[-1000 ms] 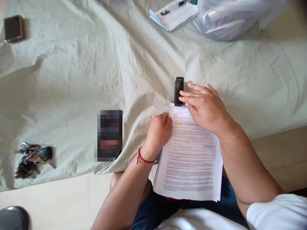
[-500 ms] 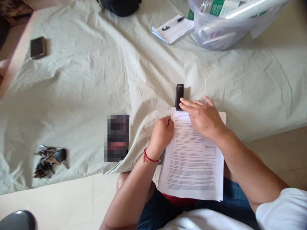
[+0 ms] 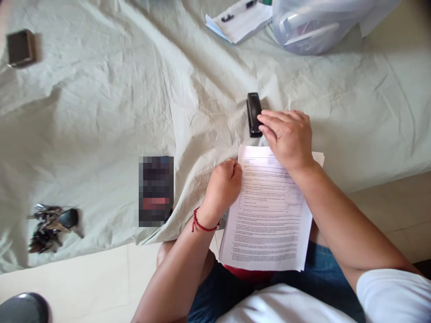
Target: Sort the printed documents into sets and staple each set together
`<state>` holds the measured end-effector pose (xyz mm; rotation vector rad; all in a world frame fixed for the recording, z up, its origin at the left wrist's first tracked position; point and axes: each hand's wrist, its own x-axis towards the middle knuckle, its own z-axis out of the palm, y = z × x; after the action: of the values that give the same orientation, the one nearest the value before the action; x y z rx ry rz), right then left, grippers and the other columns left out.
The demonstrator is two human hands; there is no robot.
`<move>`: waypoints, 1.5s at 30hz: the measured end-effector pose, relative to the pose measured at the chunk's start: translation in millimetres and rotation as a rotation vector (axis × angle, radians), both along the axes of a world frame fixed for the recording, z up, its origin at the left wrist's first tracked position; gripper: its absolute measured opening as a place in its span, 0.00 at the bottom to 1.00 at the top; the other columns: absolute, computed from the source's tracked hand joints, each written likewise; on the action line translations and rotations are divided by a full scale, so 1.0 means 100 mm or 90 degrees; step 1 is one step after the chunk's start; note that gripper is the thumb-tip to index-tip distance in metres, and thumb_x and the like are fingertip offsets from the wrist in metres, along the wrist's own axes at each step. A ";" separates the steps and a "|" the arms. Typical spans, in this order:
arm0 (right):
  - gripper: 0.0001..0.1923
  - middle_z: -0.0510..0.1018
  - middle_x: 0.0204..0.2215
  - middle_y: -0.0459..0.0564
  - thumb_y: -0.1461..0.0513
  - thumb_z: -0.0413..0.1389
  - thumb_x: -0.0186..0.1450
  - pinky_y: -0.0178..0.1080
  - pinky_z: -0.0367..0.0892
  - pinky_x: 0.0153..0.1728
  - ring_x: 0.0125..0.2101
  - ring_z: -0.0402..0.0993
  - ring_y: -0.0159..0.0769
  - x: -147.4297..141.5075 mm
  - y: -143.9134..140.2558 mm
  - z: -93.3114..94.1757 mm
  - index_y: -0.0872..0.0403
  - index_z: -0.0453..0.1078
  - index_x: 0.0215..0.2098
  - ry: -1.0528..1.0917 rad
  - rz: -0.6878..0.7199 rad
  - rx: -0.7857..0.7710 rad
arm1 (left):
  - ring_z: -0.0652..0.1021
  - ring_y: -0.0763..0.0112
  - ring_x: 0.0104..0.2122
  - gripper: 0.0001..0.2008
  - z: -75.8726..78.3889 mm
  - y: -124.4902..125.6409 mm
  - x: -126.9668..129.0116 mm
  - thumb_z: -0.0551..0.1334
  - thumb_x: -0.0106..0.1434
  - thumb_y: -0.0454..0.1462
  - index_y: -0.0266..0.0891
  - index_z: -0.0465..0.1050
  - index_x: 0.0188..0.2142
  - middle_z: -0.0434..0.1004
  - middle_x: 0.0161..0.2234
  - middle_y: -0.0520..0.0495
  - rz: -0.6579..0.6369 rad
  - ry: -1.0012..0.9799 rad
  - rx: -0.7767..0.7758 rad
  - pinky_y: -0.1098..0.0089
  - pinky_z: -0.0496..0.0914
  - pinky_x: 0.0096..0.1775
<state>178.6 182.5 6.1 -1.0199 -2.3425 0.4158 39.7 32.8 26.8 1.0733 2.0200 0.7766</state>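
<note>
My left hand (image 3: 225,181), with a red cord bracelet on its wrist, is closed on the upper left edge of a stack of printed papers (image 3: 266,215). The stack rests partly on the cloth's edge and partly over my lap. Beyond the top edge of the papers, a black stapler (image 3: 254,114) lies on the cloth, apart from them. At its right side is my right hand (image 3: 290,134), fingers stretched out and thumb apart, the fingertips at the stapler's edge. The palm hovers over the upper right of the stack.
A pale cloth (image 3: 111,103) covers the surface. Keys (image 3: 54,226) and a pixelated dark item (image 3: 156,192) lie on the left, a small dark box (image 3: 20,48) farther back. Behind the stapler are folded papers (image 3: 242,22) with a pen and a clear plastic tub (image 3: 313,31).
The stapler has come off the top edge of the papers and moved away from me. My right hand has moved forward with it. My left hand keeps its hold on the stack.
</note>
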 end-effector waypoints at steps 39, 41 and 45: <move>0.11 0.86 0.36 0.47 0.57 0.72 0.59 0.53 0.82 0.45 0.38 0.85 0.45 0.45 0.28 -0.01 0.51 0.83 0.39 0.360 -0.075 -0.540 | 0.84 0.57 0.35 0.23 -0.11 -0.01 -0.44 0.85 0.51 0.51 0.38 0.85 0.36 0.86 0.35 0.42 0.220 -0.460 0.272 0.62 0.83 0.38; 0.12 0.87 0.37 0.48 0.58 0.72 0.59 0.53 0.82 0.45 0.39 0.85 0.45 0.45 0.29 -0.03 0.51 0.83 0.40 0.344 -0.090 -0.525 | 0.85 0.54 0.38 0.25 -0.12 0.01 -0.42 0.86 0.49 0.50 0.39 0.85 0.38 0.87 0.40 0.41 0.263 -0.442 0.285 0.59 0.84 0.41; 0.10 0.86 0.38 0.48 0.59 0.71 0.60 0.52 0.80 0.43 0.39 0.84 0.46 0.47 0.33 -0.05 0.51 0.82 0.40 0.310 -0.113 -0.491 | 0.85 0.56 0.38 0.24 -0.17 0.03 -0.40 0.84 0.54 0.52 0.39 0.85 0.41 0.87 0.39 0.42 0.279 -0.426 0.314 0.61 0.83 0.40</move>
<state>225.2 215.4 0.7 -1.2566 -1.6397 1.3866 0.1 35.6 9.4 0.4859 1.5113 1.6707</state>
